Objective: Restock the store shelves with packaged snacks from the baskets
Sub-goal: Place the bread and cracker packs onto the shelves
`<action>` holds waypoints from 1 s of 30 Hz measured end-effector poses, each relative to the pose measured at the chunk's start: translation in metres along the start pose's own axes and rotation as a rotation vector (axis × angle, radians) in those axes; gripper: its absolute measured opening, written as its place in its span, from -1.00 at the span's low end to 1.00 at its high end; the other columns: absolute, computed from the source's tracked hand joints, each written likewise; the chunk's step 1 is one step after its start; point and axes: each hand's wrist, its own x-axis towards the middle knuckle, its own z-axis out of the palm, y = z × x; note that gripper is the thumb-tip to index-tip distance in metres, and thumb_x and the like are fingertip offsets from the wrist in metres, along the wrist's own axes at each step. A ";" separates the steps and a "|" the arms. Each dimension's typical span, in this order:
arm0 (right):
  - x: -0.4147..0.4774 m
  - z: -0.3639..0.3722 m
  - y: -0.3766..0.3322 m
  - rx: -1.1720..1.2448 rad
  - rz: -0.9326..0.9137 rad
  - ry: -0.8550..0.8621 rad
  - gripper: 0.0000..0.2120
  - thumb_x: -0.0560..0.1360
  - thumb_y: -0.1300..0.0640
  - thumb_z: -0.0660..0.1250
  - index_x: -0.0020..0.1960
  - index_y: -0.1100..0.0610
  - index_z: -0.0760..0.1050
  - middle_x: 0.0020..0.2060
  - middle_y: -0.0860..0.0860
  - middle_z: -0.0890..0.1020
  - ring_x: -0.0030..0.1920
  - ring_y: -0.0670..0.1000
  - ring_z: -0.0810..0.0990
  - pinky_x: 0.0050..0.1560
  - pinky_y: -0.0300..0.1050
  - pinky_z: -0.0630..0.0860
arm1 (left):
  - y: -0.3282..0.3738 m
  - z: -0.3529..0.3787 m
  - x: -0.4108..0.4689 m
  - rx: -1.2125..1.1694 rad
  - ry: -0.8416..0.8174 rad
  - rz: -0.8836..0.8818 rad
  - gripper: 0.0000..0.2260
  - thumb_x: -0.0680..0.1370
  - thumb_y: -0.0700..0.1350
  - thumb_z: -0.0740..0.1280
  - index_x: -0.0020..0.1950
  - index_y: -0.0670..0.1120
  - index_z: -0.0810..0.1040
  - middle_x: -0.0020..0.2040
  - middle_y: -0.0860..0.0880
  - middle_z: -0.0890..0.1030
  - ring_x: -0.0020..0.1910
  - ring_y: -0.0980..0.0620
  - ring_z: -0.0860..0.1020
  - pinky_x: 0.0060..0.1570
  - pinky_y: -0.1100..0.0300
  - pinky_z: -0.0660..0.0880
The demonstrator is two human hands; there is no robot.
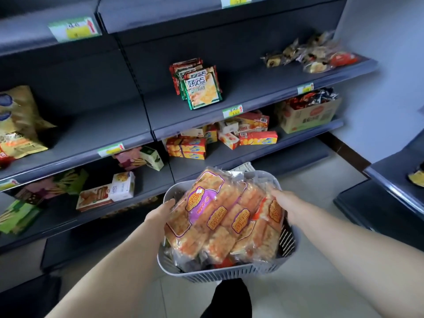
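A grey slatted basket (229, 273) sits low in front of me, full of packaged snacks. On top lie large clear bags of orange crackers (220, 214) with purple and orange labels. My left hand (160, 214) grips the left edge of the bags, fingers tucked under them. My right hand (284, 200) holds their right side from above. The bags tilt up out of the basket between both hands. Dark grey store shelves (229, 106) rise ahead.
The middle shelf carries green cracker packs (202, 88) and wrapped pastries (309, 56). Yellow chip bags (18, 125) stand at left. Lower shelves hold red and yellow boxes (218, 138), a cardboard carton (307, 115) and biscuit boxes (107, 191). Another shelf unit (394, 177) juts in at right.
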 end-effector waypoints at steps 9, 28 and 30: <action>0.106 -0.013 -0.071 -0.105 0.107 0.010 -0.70 0.61 0.09 0.27 0.21 0.30 0.47 0.02 0.17 0.59 -0.09 0.10 0.56 -0.23 -0.12 0.38 | 0.056 0.081 0.046 0.069 -0.012 -0.065 -0.60 0.37 0.01 0.54 0.05 -0.26 0.65 -0.05 -0.24 0.70 -0.10 -0.24 0.68 0.06 -0.13 0.60; 0.271 -0.025 -0.151 -0.275 0.036 -0.059 -0.79 0.49 0.16 0.41 0.04 0.12 0.41 -0.06 0.15 0.56 -0.13 0.09 0.55 -0.10 -0.06 0.49 | 0.053 0.183 0.104 -0.148 0.365 -0.209 -0.26 0.08 0.19 0.55 0.14 -0.18 0.58 -0.04 -0.15 0.67 -0.13 -0.17 0.67 -0.01 -0.02 0.62; 0.274 -0.024 -0.150 -0.360 0.009 -0.050 -0.68 0.46 0.20 0.42 0.17 0.20 0.42 0.03 0.19 0.58 -0.04 0.11 0.57 -0.03 -0.03 0.50 | 0.068 0.194 0.084 -0.098 0.380 -0.214 -0.38 0.16 0.11 0.53 0.10 -0.22 0.60 -0.09 -0.17 0.66 -0.11 -0.17 0.66 0.01 0.00 0.61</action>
